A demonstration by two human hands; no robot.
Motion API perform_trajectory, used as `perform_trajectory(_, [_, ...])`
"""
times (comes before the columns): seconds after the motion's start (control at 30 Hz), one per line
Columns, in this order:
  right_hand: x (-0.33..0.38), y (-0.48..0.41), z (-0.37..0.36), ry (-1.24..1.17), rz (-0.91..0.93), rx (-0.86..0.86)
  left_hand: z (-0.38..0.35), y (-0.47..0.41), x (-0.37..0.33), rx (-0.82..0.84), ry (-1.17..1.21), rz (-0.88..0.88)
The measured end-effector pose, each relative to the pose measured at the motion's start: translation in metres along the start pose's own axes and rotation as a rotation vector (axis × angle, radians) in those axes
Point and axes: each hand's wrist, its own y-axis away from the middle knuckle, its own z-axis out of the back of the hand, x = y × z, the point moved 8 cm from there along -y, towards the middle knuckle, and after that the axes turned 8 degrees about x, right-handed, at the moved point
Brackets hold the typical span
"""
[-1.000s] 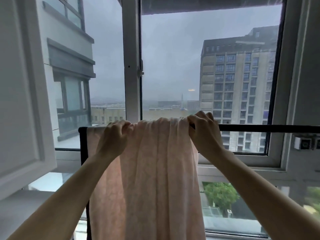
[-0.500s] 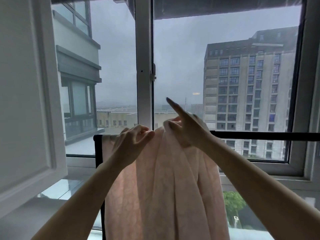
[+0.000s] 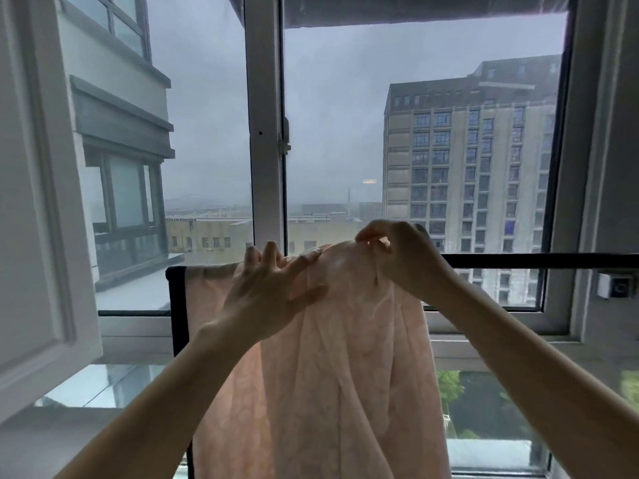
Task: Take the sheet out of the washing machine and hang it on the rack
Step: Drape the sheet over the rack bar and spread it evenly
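Head view: sheet (image 3: 328, 375) draped over rack (image 3: 518, 261) at its left end, touched by left hand (image 3: 269, 292), grip spread flat, pinched by right hand (image 3: 404, 261).

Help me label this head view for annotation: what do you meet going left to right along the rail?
Rack's black post, left hand, right hand pinching the sheet, bare black rail, small wall fitting.

The rack (image 3: 518, 260) is a thin black bar, level in front of the window (image 3: 345, 133), with a black post (image 3: 176, 323) at its left end. The pink sheet (image 3: 328, 392) hangs over the left part of the bar, bunched at the top, and falls in long folds.
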Motion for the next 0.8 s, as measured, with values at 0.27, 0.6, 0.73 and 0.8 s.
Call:
perform_trajectory(0.27, [-0.034, 0.059, 0.015, 0.346, -0.093, -0.366, 0.002, 0.001, 0.009, -0.070, 0.047, 0.029])
perform_trajectory(0.6, [-0.061, 0.079, -0.012, 0.192, -0.258, -0.286, 0.002, 0.004, 0.013, -0.049, 0.100, 0.067])
perform_trajectory(0.73, [-0.066, 0.079, -0.014, 0.114, -0.262, -0.245, 0.002, 0.006, 0.014, -0.039, 0.095, 0.080])
perform_trajectory(0.8, [-0.067, 0.080, -0.013, 0.045, -0.279, -0.227, 0.003, 0.005, 0.014, -0.043, 0.091, 0.076])
